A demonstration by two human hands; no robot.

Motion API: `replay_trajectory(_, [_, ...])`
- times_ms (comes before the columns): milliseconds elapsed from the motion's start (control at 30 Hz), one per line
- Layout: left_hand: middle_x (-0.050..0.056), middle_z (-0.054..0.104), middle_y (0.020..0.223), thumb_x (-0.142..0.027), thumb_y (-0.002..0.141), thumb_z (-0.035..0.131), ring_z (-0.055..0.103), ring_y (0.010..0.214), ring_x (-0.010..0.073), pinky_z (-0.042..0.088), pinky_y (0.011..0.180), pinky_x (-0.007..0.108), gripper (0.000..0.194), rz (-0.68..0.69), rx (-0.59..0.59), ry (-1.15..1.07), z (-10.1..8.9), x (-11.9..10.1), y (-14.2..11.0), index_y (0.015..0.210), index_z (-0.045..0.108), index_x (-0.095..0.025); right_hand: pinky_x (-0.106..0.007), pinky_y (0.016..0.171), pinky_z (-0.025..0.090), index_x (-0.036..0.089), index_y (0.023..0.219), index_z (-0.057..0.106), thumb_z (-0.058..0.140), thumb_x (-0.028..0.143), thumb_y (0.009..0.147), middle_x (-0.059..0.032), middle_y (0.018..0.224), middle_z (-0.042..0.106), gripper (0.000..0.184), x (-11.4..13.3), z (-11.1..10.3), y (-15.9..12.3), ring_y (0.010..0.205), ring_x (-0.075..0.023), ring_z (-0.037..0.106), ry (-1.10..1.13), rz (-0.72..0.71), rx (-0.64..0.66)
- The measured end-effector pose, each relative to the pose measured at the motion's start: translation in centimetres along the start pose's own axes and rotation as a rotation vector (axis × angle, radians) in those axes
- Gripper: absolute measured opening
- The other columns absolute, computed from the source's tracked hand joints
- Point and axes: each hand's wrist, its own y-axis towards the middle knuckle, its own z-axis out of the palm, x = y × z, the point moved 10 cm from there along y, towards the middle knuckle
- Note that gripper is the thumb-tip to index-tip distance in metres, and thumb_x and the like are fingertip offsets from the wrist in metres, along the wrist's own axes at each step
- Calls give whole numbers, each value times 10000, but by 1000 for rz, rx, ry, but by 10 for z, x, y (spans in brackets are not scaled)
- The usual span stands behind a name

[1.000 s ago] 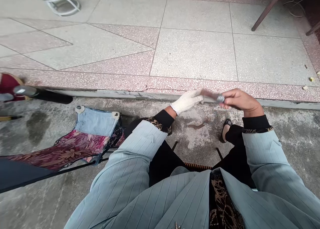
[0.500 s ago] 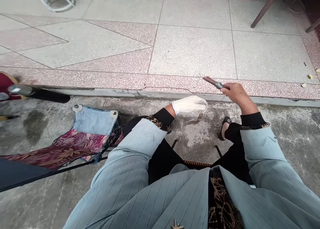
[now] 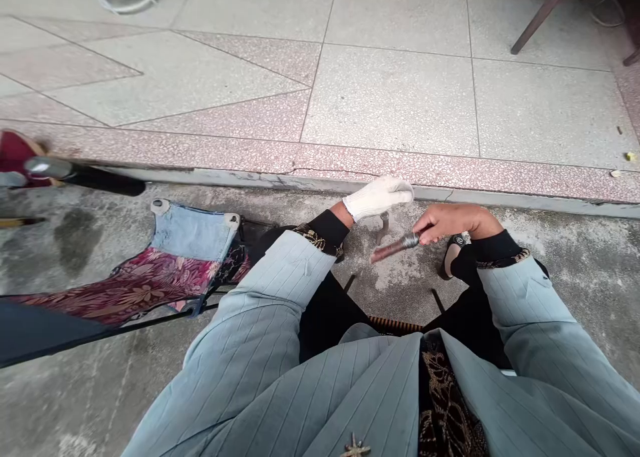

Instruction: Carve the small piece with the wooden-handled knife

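- Arms (image 3: pixel 277 277) reach forward from the near side, elbows bent and set wide, so that the person's two hands come close together near the middle of the scene, apart from each other.
- Left hand (image 3: pixel 380 197) wears a white knitted glove; its fingers point right and curl in together, and whether they pinch anything cannot be told.
- Right hand (image 3: pixel 450 222), bare, comes in from the right with its knuckles up, thumb and fingers pinching one end of a brown stick (image 3: pixel 390 250).
- The stick is slim and straight, slightly blurred, bound with silvery wire (image 3: pixel 411 240) just beside the fingertips; its free end points left and near, above the ground between the knees.
- A small curved brownish piece (image 3: pixel 383 228) shows just on the near side of the glove, too blurred to tell whether it hangs or lies.
- The jacket (image 3: pixel 380 390) is pale blue with thin stripes, its dark cuffs (image 3: pixel 327 232) patterned in gold.
- Rough grey concrete (image 3: pixel 280 210) meets a far step edged in speckled pinkish stone (image 3: pixel 225 152).
- At left stands a low folding seat (image 3: pixel 150 287) of faded denim and red floral cloth.
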Motion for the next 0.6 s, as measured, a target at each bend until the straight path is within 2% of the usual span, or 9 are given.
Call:
replay_trajectory(33, [0,626,762,-431,899,540,518,646,112,359,596,229,320,-1,-48,42,-5,2,1,885,688,-148,-271,660,412,169,997,788,691,467,850,-16,791,690,346,6,-13,-6,696,-148,581,36,-51,-113])
replay_trajectory(100, [12,627,764,-417,917,496,526,653,122,351,592,237,329,-2,-94,69,-8,4,3,873,682,-150,-270,662,423,167,963,777,714,489,834,-20,788,674,352,8,-53,-29,693,-144,567,112,-108,-457])
replay_trajectory(200, [3,605,719,-405,917,484,526,621,125,356,586,238,311,-29,-28,48,3,9,4,891,672,-158,-261,617,415,170,782,696,723,465,818,-12,689,595,298,-6,-98,-71,619,-128,509,224,-119,-933])
replay_trajectory(267, [-2,606,728,-405,904,508,514,624,120,365,606,234,296,-17,57,61,16,8,4,900,673,-159,-258,600,407,183,736,636,703,475,827,-12,677,567,313,-16,-108,-85,596,-121,482,315,-139,-1103])
replay_trajectory(367, [-4,599,729,-424,906,515,486,628,113,352,617,230,304,59,219,75,38,-1,-1,848,658,-162,-261,605,412,191,753,602,639,497,863,-29,722,578,328,-31,-114,-88,607,-124,486,386,-112,-1236])
replay_trajectory(400, [-6,592,723,-438,912,510,478,620,110,349,613,230,317,81,263,55,42,-4,-3,833,648,-164,-265,603,407,188,768,607,624,482,873,-33,726,583,312,-37,-115,-87,608,-128,489,354,-49,-1263])
replay_trajectory(467, [-10,588,725,-473,917,514,477,609,105,353,608,229,341,98,323,-11,48,-7,-6,841,644,-168,-279,602,386,173,819,646,606,427,888,-43,727,600,266,-48,-116,-84,620,-147,502,182,164,-1261])
replay_trajectory(533, [-13,588,732,-501,914,532,479,605,100,358,610,227,361,112,350,-36,48,-9,-8,855,656,-167,-296,616,363,158,901,708,600,387,905,-67,761,641,253,-52,-115,-75,669,-179,538,-92,379,-1144])
replay_trajectory(600, [-13,595,738,-497,910,546,489,621,101,362,625,228,362,142,344,3,46,-13,-9,846,670,-163,-312,632,351,156,971,751,592,383,927,-100,834,687,281,-53,-109,-60,745,-215,578,-336,509,-954])
